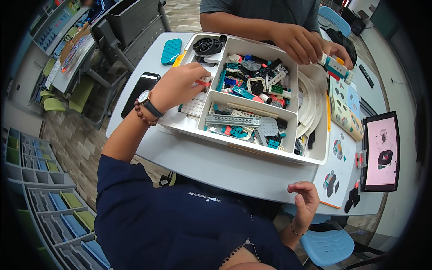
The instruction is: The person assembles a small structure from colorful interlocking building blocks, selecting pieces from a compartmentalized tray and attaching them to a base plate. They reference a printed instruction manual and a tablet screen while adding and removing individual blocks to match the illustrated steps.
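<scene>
My left hand (177, 87) reaches over the left side of a white sorting box (252, 146). Its fingertips are closed on a small red and white brick piece (204, 81), partly hidden by the hand. Just below it, a white studded plate (192, 108) lies in the box's left section. Mixed bricks in teal, black, white and green fill the far middle compartment, while a long grey beam (233, 120) lies across the near one. My right hand (306, 198) hangs off the table's front edge, holding nothing, its fingers loosely bent and apart.
Opposite, a co-worker's hands (299, 44) hold a teal and white brick model (336, 67). Left of the box lie a black phone (140, 92) and a teal case (171, 51). At right are an open instruction booklet (335, 157), a screen (382, 153) and a blue chair (327, 247).
</scene>
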A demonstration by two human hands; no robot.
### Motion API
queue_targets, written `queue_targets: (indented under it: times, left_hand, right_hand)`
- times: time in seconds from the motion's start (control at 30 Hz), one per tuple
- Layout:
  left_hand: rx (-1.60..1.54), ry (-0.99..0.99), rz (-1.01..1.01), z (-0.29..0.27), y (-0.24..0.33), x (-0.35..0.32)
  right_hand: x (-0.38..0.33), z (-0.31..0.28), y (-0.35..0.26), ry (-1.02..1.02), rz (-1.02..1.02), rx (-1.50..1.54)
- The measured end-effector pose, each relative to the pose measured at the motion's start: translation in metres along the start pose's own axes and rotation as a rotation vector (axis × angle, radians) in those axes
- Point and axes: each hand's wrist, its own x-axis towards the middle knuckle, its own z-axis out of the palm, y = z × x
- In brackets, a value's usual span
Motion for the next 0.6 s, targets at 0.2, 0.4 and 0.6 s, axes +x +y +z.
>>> queue_targets:
  times: [0.2,0.4,0.6]
  left_hand:
    - [-0.061,-0.045,0.051,-0.006,0.0,-0.003]
    - [-0.064,-0.067,-0.009,-0.01,0.005,-0.009]
    - [-0.096,-0.061,0.005,-0.009,0.009,-0.004]
  right_hand:
    - [-0.007,-0.003,0.004,0.039,0.032,0.006]
    - [0.001,-0.004,-0.003,0.005,0.047,-0.023]
    - [-0.005,-0.009,-0.002,0.038,0.085,-0.027]
